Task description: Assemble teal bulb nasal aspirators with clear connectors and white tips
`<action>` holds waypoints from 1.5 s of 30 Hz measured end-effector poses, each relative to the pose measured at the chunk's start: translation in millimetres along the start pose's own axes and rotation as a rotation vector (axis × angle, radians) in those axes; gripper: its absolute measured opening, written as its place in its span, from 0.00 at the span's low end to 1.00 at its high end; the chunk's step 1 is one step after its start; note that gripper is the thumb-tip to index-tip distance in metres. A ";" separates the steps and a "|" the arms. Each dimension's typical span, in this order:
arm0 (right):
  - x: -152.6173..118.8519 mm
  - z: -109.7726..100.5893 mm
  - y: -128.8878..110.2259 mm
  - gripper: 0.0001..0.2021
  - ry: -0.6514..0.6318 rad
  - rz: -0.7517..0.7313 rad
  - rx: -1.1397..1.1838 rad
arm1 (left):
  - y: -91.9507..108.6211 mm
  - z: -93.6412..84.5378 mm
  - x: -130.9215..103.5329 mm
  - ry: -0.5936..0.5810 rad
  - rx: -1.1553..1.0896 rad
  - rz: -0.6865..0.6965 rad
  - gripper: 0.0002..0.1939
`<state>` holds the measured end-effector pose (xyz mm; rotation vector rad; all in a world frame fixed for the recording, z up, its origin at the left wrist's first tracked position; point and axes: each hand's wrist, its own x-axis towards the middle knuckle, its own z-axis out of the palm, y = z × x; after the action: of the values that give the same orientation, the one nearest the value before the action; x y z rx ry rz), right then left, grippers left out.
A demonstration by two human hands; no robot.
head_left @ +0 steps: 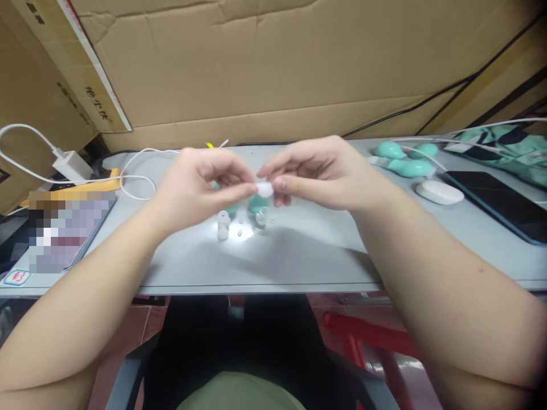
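A small white translucent piece (264, 189) is pinched between my two hands above the table; blur hides its exact kind. My left hand (209, 179) grips its left end with thumb and fingertips. On the other end, the thumb and fingers of my right hand (316, 173) are closed. Below them on the grey table stand a small clear cylinder (223, 225) and a second clear little container (261, 218). Tiny loose parts (240, 232) lie between these two. Behind the fingers, a teal rounded object (258, 204) is partly hidden.
Teal bulb-shaped objects (410, 167), a white oval case (440, 192) and a dark phone (504, 205) lie on the right. At left are a white charger (73, 167) with its cable and a flat device (92, 228). A cardboard wall (265, 68) rises behind the table.
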<state>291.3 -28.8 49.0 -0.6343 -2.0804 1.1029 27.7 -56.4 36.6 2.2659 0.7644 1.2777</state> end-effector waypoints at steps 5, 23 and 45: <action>3.6 15.9 10.3 0.19 0.259 -0.056 0.073 | -9.4 -1.1 3.4 0.132 -0.029 -0.085 0.10; 19.8 43.6 31.7 0.09 0.444 0.032 0.165 | -41.4 4.3 -0.1 0.142 0.396 0.186 0.13; 23.9 34.7 33.9 0.22 0.340 0.057 0.471 | -38.2 17.6 -1.5 0.308 0.051 0.089 0.02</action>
<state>252.9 -12.6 14.5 -0.5970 -1.4544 1.3526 32.7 -30.2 4.1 2.1902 0.8151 1.6940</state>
